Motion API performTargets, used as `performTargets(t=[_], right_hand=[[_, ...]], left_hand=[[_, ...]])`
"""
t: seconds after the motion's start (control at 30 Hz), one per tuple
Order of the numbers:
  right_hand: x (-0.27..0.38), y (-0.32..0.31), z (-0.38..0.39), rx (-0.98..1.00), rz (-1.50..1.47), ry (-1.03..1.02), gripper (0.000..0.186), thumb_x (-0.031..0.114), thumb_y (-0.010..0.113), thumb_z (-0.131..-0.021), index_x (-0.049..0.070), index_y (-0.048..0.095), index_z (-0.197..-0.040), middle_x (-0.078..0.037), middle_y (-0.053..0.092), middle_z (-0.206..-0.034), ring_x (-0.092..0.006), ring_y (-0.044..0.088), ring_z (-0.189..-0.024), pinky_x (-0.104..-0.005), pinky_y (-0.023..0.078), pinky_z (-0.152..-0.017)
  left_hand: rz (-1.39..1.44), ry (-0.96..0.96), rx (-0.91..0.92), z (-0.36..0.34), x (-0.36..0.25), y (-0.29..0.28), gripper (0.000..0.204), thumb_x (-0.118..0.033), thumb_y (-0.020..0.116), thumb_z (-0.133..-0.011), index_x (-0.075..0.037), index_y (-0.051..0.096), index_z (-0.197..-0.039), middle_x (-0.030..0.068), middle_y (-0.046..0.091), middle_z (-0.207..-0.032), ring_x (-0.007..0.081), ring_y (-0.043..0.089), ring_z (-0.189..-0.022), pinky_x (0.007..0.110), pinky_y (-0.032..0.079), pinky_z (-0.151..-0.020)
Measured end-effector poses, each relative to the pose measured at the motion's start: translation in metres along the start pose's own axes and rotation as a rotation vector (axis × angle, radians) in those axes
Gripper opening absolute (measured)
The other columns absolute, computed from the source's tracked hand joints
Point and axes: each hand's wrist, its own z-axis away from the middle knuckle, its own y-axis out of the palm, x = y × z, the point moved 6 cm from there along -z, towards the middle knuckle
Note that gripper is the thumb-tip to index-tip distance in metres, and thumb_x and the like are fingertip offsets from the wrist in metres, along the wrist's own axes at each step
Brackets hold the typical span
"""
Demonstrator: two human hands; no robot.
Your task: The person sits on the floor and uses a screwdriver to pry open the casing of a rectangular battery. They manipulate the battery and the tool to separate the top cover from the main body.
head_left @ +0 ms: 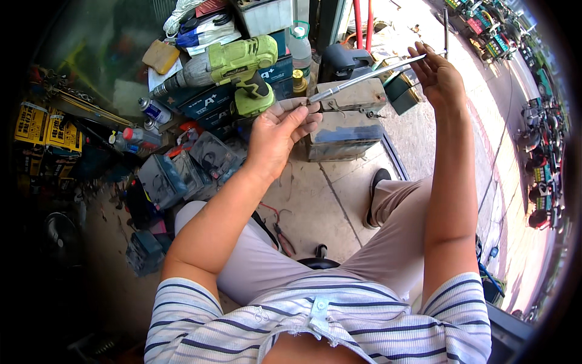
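A silver telescopic rod (pixel 357 80) stretches slanting between my two hands, its thicker end at the left and its thin end at the upper right. My left hand (pixel 280 130) pinches the thick end between thumb and fingertips. At the thin end is my right hand (pixel 441 79), raised higher and farther out, with the rod's tip between its thumb and fingers; the other fingers are loosely curled. Just beyond my left hand, a green cordless power tool (pixel 245 59) lies on dark boxes. Below the rod stand two dusty block-shaped batteries (pixel 345 134).
Red-handled pliers (pixel 284 240) lie on the tiled floor between my legs. Dusty plastic-cased parts (pixel 162 181) crowd the left, near yellow boxes (pixel 48 128) and a spray can (pixel 154 111). A clear bottle (pixel 299 48) stands behind. Several parked scooters (pixel 539 164) line the right.
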Motion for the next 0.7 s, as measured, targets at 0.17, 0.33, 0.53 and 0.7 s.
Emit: performTargets(t=[0.17,0.33,0.53,0.7], right_hand=[[0.012,0.005,0.004,0.01,-0.024,-0.138,0.029,0.005,0.047,-0.096,-0.011,0.04,-0.119,-0.025,0.058,-0.115,-0.0359,0.063,-0.103,-0.0376,0.06,-0.084],[0.021,0.017,0.014,0.021,0.08,-0.244,0.032,0.006,0.048,-0.096,-0.008,0.043,-0.124,-0.021,0.062,-0.113,-0.0331,0.064,-0.102,-0.0353,0.057,-0.085],[0.024,0.035,0.031,-0.053,0.117,-0.367,0.02,0.011,0.058,-0.091,-0.001,0.058,-0.106,-0.013,0.064,-0.093,-0.0242,0.065,-0.081,-0.0309,0.052,-0.068],[0.02,0.042,0.021,0.012,0.211,-0.413,0.017,0.011,0.055,-0.092,-0.001,0.057,-0.102,-0.013,0.065,-0.093,-0.0231,0.065,-0.082,-0.0314,0.05,-0.07]], left_hand=[[-0.209,-0.092,0.023,0.001,0.008,-0.014,0.022,-0.005,0.057,-0.092,0.003,0.059,-0.113,0.0135,0.065,-0.107,0.0184,0.065,-0.094,0.03,0.053,-0.083],[-0.509,-0.211,0.131,0.002,0.023,-0.014,0.027,-0.004,0.063,-0.087,0.003,0.061,-0.113,0.0102,0.067,-0.1,0.0139,0.064,-0.087,0.027,0.052,-0.079],[-0.807,-0.106,0.134,-0.02,0.042,-0.024,0.023,-0.005,0.066,-0.086,0.001,0.066,-0.108,0.0054,0.068,-0.091,0.009,0.06,-0.08,0.024,0.049,-0.072],[-0.841,0.023,-0.011,-0.054,0.052,-0.034,0.02,-0.008,0.066,-0.083,0.0,0.069,-0.102,0.0094,0.071,-0.086,0.0136,0.066,-0.077,0.027,0.051,-0.07]])
